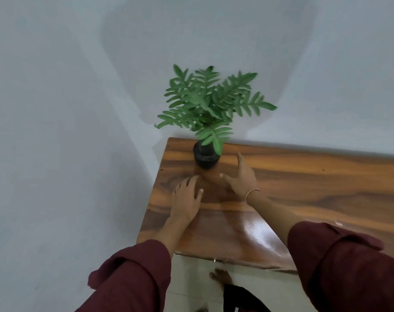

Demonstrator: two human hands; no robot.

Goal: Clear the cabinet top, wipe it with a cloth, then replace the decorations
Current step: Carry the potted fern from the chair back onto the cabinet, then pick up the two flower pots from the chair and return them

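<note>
We look down on a glossy brown wooden cabinet top (304, 188) that runs off toward 3 o'clock, backed by a pale grey-blue wall (56, 109). Pale floor tiles (191, 266) and a bare foot (220, 278) show at 6 o'clock.

Near the far left corner of the top, close to the wall, stands a small round black pot (205, 157) holding a green fern-like plant (209, 102), upright, its fronds spreading toward 12 o'clock.

The left hand (187, 197) lies at 7 o'clock from the pot, fingers loosely spread, holding nothing. The right hand (243, 176), with a thin bangle (252, 193) at the wrist, sits at 4 o'clock from the pot, fingers wide, thumb out toward 9 o'clock, also holding nothing. Neither touches the pot. We cannot tell whether they rest on the wood. Both arms wear maroon sleeves (135, 278).
</note>
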